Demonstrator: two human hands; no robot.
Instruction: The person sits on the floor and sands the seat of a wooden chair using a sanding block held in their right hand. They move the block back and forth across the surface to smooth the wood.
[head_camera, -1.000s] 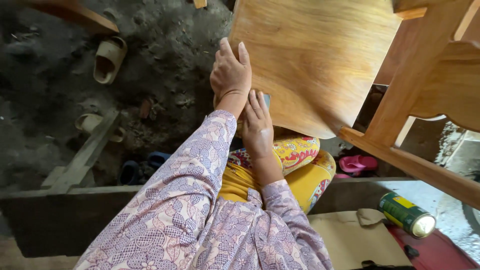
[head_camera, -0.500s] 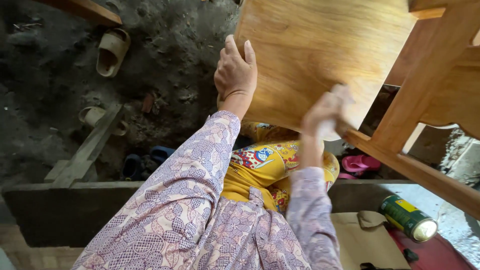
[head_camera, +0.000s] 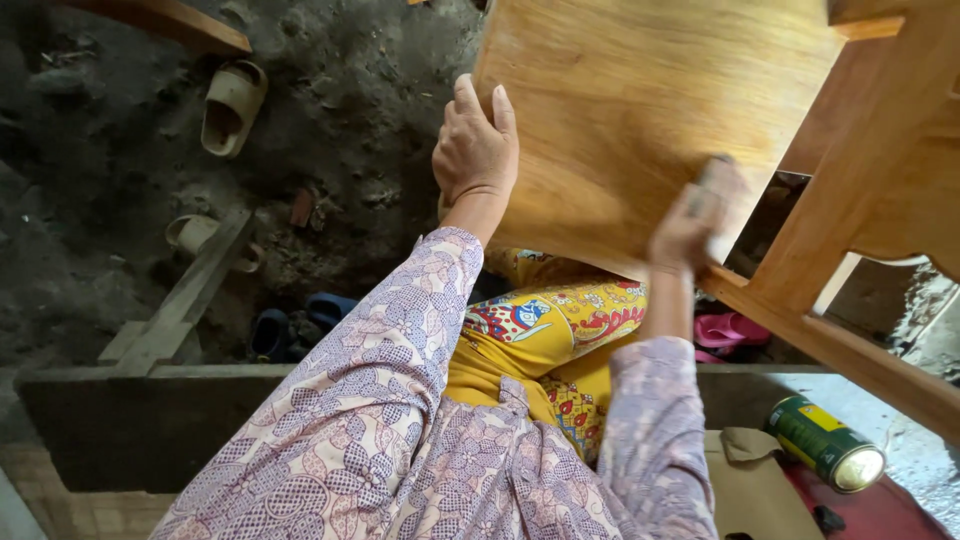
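Note:
A varnished wooden chair lies tilted in front of me, its broad seat panel (head_camera: 640, 110) facing me. My left hand (head_camera: 475, 150) grips the panel's left edge, fingers curled over it. My right hand (head_camera: 690, 225) is blurred with motion at the panel's lower right corner. It is closed on a small pale pad pressed against the wood, which I cannot make out sharply. The chair's frame (head_camera: 850, 200) and a long rail (head_camera: 860, 365) run off to the right. My lap in yellow patterned cloth (head_camera: 540, 330) lies under the panel.
A green can (head_camera: 825, 442) lies on its side at lower right beside brown cardboard (head_camera: 750, 490). Tan sandals (head_camera: 232, 105), blue sandals (head_camera: 290, 325) and a pink one (head_camera: 725, 328) sit on the dirt floor. A wooden plank (head_camera: 180, 300) leans against a low ledge (head_camera: 150, 420).
My right hand has swept from beside my left wrist across the panel to its lower right corner. My left hand has kept its grip on the edge.

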